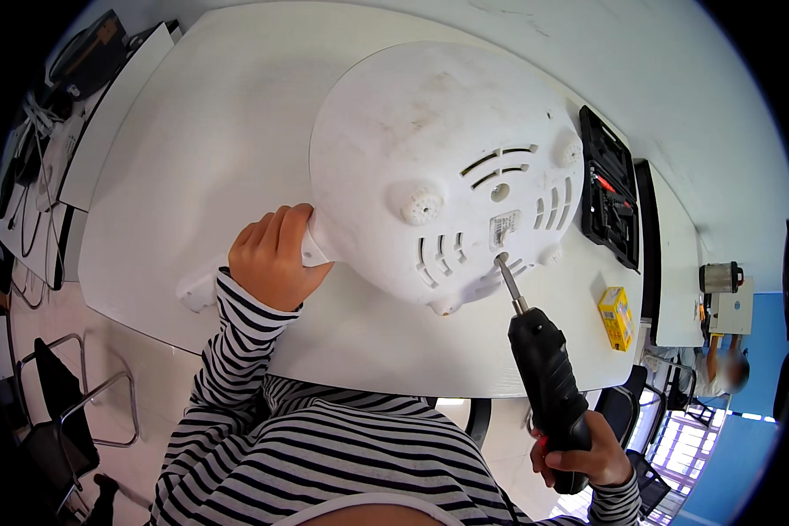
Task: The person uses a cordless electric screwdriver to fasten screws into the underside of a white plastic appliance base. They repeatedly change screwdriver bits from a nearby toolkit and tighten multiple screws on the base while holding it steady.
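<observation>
A large white, round electric pan (381, 140) with a long handle (197, 292) is tipped so its underside faces me. Vent slots, stubby feet and a small label (504, 229) show on that underside. My left hand (272, 256) is wrapped round the handle close to the body. In my right hand (598, 454) is a black cordless screwdriver (543, 359), gripped near its lower end, a finger by its red switch. Its metal bit (508, 280) points up into a recessed hole just below the label. Whether the tip meets a screw is hidden.
On the white table (193, 131), right of the pan, lies an open black tool case (609, 197), with a yellow box (616, 317) nearer me. Cables and equipment (39, 145) crowd a side table at left. Chairs (66, 408) stand around; another person (728, 372) is far right.
</observation>
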Demonstrator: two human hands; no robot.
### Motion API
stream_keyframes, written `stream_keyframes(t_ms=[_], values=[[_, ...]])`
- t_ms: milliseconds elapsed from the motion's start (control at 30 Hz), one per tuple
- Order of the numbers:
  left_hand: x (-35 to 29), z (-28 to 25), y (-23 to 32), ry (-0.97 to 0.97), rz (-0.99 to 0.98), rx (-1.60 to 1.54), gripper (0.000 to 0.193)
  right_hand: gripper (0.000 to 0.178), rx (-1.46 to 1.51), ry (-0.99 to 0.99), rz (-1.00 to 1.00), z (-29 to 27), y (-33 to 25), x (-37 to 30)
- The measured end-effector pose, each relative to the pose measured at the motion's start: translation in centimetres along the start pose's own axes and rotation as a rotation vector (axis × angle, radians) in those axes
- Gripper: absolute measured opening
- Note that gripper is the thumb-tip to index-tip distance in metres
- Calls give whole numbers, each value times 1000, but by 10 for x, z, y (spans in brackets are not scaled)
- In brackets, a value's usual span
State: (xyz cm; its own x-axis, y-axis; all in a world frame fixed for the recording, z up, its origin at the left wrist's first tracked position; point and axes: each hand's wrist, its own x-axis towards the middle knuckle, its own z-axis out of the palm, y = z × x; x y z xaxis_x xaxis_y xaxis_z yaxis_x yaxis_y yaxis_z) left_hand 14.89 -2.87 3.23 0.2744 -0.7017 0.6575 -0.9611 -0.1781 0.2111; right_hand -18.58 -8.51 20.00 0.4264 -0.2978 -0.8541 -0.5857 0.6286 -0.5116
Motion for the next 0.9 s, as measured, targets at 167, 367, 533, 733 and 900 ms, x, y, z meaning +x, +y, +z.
stream_keyframes(t_ms=[167,367,533,733,900], values=[[6,-5,-2,-125,-110,-100,46,38,-3,102,-273,-1,34,7],[15,-15,-4,-422,-184,-209,42,52,497,219,-912,14,100,65],[22,-14,-6,-707,-224,-255,45,51,566,202,-908,7,106,82],[22,-3,-9,-911,-291,-344,46,37,355,182,-780,-3,96,82],[27,0,-10,-933,-282,-358,48,29,190,63,-732,-15,97,86]])
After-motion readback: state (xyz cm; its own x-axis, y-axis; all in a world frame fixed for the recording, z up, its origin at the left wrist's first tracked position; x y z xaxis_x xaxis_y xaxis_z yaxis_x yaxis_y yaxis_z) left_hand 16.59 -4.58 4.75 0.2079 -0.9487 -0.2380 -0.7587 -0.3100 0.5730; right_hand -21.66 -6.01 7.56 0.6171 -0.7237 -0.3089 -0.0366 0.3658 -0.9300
